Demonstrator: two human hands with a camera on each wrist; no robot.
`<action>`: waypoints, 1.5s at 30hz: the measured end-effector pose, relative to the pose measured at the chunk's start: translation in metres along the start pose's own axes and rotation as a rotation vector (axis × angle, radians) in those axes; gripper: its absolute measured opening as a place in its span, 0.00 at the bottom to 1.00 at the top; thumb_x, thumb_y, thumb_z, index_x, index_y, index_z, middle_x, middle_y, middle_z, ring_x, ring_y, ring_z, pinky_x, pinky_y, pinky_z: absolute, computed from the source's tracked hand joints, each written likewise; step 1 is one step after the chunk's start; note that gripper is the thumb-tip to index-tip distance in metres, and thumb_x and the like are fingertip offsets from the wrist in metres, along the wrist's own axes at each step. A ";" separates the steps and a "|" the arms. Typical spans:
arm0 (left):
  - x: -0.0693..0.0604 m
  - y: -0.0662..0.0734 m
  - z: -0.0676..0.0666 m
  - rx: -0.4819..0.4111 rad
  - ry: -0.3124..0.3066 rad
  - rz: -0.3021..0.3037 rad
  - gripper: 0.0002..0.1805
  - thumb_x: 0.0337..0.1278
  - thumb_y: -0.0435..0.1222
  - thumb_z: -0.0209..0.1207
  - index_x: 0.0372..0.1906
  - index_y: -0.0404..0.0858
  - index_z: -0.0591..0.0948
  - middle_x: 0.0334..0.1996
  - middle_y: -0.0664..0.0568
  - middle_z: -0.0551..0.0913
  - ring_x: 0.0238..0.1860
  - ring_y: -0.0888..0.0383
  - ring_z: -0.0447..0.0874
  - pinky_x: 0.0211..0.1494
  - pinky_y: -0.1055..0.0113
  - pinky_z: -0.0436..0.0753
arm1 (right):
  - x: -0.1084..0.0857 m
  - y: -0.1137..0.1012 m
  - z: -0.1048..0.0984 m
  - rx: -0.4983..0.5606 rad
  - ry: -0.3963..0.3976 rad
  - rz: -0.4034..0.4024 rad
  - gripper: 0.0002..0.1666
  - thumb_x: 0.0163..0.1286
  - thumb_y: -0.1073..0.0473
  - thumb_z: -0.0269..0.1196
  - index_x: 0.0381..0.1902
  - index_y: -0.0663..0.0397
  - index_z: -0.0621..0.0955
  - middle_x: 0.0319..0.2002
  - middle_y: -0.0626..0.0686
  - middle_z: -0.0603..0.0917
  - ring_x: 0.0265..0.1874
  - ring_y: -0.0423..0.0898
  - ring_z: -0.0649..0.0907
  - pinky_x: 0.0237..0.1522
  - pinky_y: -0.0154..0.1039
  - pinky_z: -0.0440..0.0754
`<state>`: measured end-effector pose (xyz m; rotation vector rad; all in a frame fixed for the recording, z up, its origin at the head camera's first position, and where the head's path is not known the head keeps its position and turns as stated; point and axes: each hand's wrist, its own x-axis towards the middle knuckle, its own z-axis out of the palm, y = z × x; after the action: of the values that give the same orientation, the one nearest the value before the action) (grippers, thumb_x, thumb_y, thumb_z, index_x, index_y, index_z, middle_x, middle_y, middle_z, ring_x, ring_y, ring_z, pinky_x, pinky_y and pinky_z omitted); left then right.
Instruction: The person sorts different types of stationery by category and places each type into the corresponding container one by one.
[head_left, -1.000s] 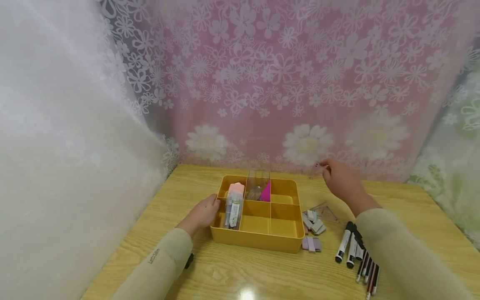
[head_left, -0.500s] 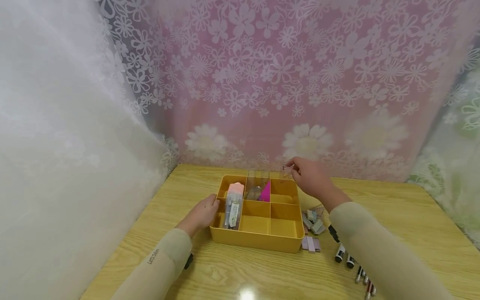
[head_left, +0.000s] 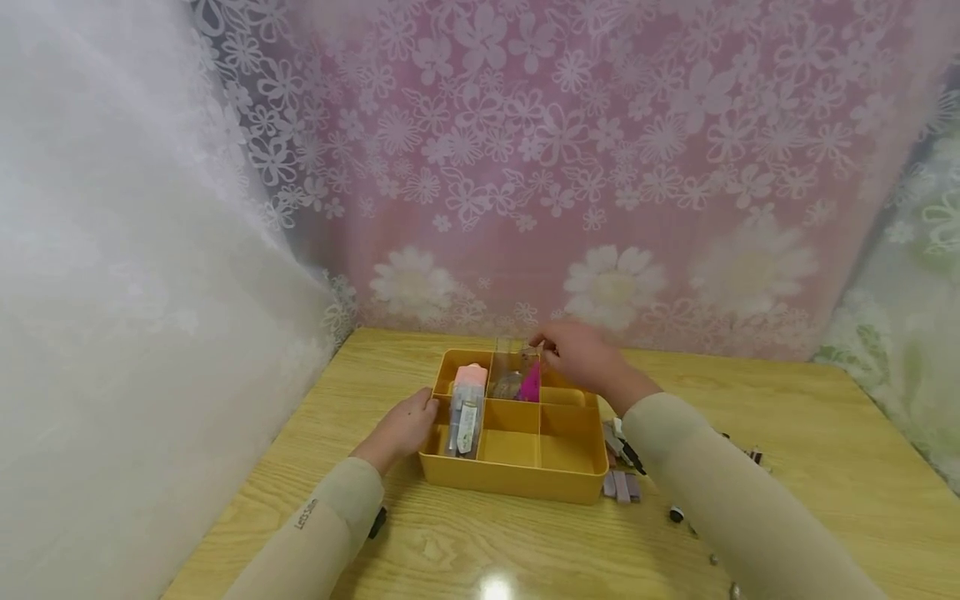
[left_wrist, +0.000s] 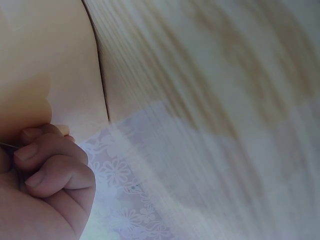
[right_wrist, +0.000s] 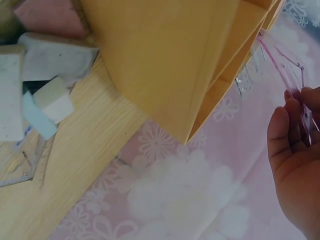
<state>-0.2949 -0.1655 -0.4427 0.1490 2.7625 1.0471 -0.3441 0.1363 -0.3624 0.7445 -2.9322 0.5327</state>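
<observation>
My left hand (head_left: 401,429) grips the left rim of the yellow box (head_left: 517,483) on the surface (head_left: 442,542); my right hand (head_left: 581,354) pinches a clear triangle (right_wrist: 291,75) at the back middle compartment (head_left: 513,401); erasers (right_wrist: 56,56) lie just right of the box.

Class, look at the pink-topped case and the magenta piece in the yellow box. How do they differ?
Colour: the pink-topped case has a see-through, greyish body, while the magenta piece is strongly coloured.
Shape: the pink-topped case is long with a rounded top; the magenta piece shows a triangular outline.
Size: the pink-topped case looks larger than the visible magenta piece.
Shared: both are in the yellow box.
</observation>
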 end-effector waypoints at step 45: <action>0.003 0.003 -0.002 -0.001 -0.016 0.023 0.28 0.83 0.45 0.35 0.74 0.33 0.65 0.69 0.39 0.71 0.71 0.41 0.66 0.73 0.42 0.62 | -0.095 0.134 -0.006 -0.018 -0.135 0.163 0.19 0.68 0.67 0.60 0.57 0.64 0.81 0.52 0.66 0.81 0.51 0.65 0.79 0.51 0.62 0.79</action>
<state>-0.2984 -0.1638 -0.4396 0.1890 2.7528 1.0477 -0.3239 0.2916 -0.4130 0.5642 -3.1378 0.4849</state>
